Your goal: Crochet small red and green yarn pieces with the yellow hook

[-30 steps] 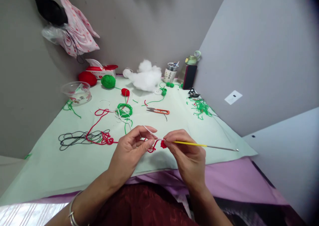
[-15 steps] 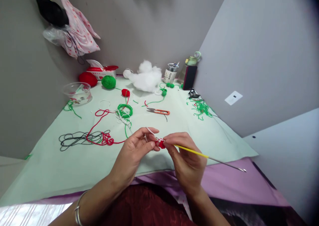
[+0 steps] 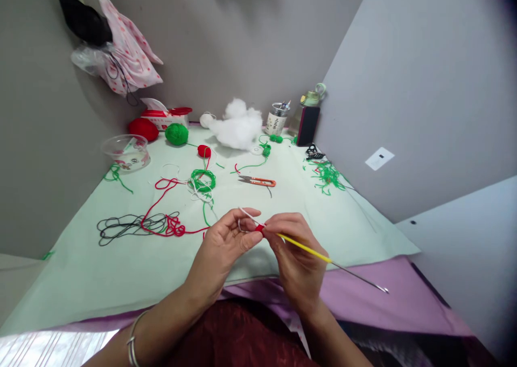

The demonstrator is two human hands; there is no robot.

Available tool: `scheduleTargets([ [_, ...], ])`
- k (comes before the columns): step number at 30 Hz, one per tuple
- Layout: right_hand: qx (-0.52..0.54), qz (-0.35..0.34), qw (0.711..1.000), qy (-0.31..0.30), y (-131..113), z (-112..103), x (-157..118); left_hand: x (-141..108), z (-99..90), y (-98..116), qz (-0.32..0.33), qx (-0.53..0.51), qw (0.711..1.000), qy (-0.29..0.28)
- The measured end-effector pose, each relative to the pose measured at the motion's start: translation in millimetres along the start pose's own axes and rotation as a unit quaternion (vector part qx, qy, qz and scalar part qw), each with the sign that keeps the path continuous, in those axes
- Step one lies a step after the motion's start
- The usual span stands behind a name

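A: What do the fingertips have?
B: A small red yarn piece [image 3: 259, 228], bright and compact, mostly covered by fingers, so I can't make out its full shape. It sits between the two hands, above the front of the pale green cloth [image 3: 169, 272].
A: And the left fingers?
B: The left hand [image 3: 226, 243] pinches the piece between thumb and fingers; white yarn [image 3: 247, 213] runs over its raised index finger.
A: The right?
B: The right hand [image 3: 301, 256] is closed on a yellow-handled hook [image 3: 305, 246], thumb and fingertips gripping near the piece. The handle slants down to the right, its metal end pointing away from the work.
A: How are the arms?
B: Both forearms angle inward from below, wrists off the cloth, and a silver bangle [image 3: 131, 351] circles the left one.
A: Farther out?
B: Orange-handled snips [image 3: 258, 181] lie beyond the hands, near a green yarn coil [image 3: 202, 180].
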State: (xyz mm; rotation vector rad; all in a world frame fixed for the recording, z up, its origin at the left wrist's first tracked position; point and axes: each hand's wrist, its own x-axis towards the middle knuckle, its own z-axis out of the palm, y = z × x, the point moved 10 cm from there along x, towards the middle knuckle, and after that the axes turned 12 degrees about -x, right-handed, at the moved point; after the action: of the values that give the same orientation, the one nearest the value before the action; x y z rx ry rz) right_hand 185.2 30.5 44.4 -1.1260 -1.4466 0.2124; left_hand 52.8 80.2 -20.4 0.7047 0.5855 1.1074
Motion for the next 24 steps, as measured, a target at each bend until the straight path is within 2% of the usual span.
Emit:
scheduleTargets([
  [6,-0.005,-0.005,0.996,-0.093,-1,9,-3,2,-7.1,7,0.048,0.012,0.999,0.014],
  [8,-0.037,-0.032,0.995,-0.084,-6,7,-4,2,-9.2,9,0.063,0.023,0.998,0.023],
  [10,-0.092,-0.076,0.992,-0.040,-14,1,-5,1,-8.8,10,0.067,0.027,0.997,0.024],
  [13,-0.157,-0.137,0.978,0.000,-25,-2,-10,3,-5.6,6,0.047,0.023,0.999,0.015],
  [17,-0.181,-0.172,0.968,-0.032,-29,4,-13,5,-5.0,6,0.030,0.017,0.999,0.008],
  [24,-0.158,-0.160,0.974,-0.036,-25,4,-14,4,-4.6,7,0.028,0.025,0.999,-0.005],
])
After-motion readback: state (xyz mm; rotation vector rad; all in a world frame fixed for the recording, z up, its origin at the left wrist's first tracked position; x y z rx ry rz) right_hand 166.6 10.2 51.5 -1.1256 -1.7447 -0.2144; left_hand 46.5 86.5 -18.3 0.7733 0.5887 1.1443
